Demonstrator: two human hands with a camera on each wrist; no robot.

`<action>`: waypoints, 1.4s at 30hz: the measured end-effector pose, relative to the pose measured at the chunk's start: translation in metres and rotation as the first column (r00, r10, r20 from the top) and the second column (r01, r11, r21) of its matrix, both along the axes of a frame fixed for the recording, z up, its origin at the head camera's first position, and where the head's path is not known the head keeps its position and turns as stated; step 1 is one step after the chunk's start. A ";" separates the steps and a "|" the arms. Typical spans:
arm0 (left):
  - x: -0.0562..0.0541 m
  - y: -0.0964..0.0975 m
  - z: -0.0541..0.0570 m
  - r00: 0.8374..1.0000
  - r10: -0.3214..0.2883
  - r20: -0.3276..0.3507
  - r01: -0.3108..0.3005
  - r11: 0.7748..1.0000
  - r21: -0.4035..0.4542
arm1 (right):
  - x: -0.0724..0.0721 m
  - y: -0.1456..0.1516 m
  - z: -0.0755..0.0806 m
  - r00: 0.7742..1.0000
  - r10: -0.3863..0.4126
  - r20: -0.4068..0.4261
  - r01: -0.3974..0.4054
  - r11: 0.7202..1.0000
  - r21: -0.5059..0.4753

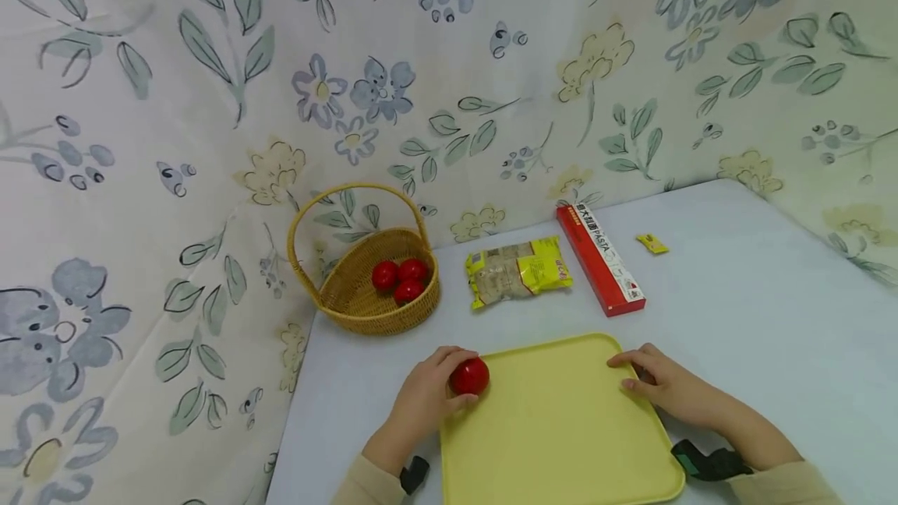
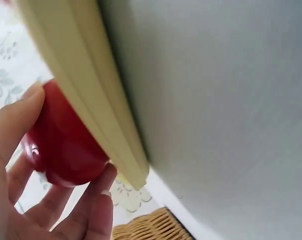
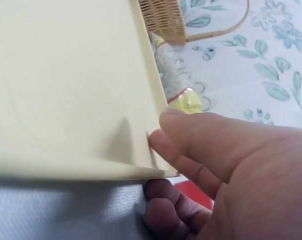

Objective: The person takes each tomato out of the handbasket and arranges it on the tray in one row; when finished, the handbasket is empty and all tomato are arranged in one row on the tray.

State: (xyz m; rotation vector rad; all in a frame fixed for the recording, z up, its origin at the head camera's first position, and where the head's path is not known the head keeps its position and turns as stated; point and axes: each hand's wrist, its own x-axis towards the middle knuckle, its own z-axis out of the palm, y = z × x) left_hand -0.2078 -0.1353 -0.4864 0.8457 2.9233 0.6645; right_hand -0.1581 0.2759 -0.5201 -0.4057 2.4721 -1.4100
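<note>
The left hand curls round the red fruit, likely firm and slippery, best cupped by its sides, while the right hand grips the tray at far right.

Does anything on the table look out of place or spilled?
Nothing looks spilled. One red fruit stands out mildly: the left hand grips it at the far left corner of the tray, while three similar ones sit in the basket.

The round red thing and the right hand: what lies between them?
Only bare yellow tray lies between the round red thing and the right hand; the head view shows it.
</note>
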 end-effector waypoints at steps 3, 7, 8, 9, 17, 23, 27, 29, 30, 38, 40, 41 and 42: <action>-0.001 0.002 0.001 0.999 -0.012 0.033 0.013 1.000 -0.022 | -0.002 0.003 -0.001 1.000 -0.001 -0.012 0.001 1.000 0.008; -0.002 0.003 0.001 0.997 -0.021 0.073 0.029 0.993 -0.111 | -0.005 0.004 -0.001 1.000 0.009 -0.021 -0.009 1.000 0.004; -0.002 0.003 0.001 0.997 -0.018 0.081 0.029 0.992 -0.125 | -0.005 0.004 -0.001 1.000 0.011 -0.022 -0.011 1.000 0.002; -0.002 0.003 0.001 0.996 -0.015 0.085 0.027 0.990 -0.138 | -0.006 0.004 0.000 1.000 0.013 -0.025 -0.013 1.000 0.000; 0.000 0.004 0.007 0.993 0.019 0.112 -0.004 0.991 -0.131 | -0.010 0.005 -0.002 0.997 0.037 -0.072 -0.037 0.999 0.000; 0.000 0.003 0.006 0.992 0.026 0.125 -0.007 0.989 -0.145 | -0.011 0.008 -0.009 0.988 0.069 -0.136 -0.070 0.998 0.003; 0.001 0.001 0.010 0.993 0.021 0.117 -0.004 0.989 -0.148 | -0.010 0.007 -0.004 0.991 0.068 -0.113 -0.067 0.998 0.009; 0.001 -0.001 0.015 0.992 0.015 0.122 0.002 0.990 -0.142 | -0.009 0.005 -0.001 0.994 0.063 -0.095 -0.062 0.998 0.010; 0.000 -0.003 0.019 0.992 0.008 0.126 0.010 0.990 -0.139 | -0.009 0.005 0.000 0.993 0.066 -0.097 -0.064 0.998 0.018; -0.043 -0.032 0.080 0.995 -0.011 0.100 0.007 0.999 0.046 | -0.008 0.007 -0.005 0.992 0.067 -0.109 -0.065 0.998 0.018; -0.063 -0.041 0.091 0.994 0.025 0.104 -0.037 0.993 0.113 | -0.006 0.007 -0.007 0.995 0.062 -0.083 -0.062 0.998 0.005; -0.072 -0.045 0.095 0.992 0.037 0.118 -0.055 0.988 0.146 | -0.004 0.007 -0.008 0.996 0.059 -0.072 -0.059 0.998 0.000; -0.082 -0.048 0.097 0.989 0.051 0.137 -0.075 0.982 0.172 | -0.003 0.007 -0.009 0.996 0.056 -0.064 -0.057 0.998 -0.005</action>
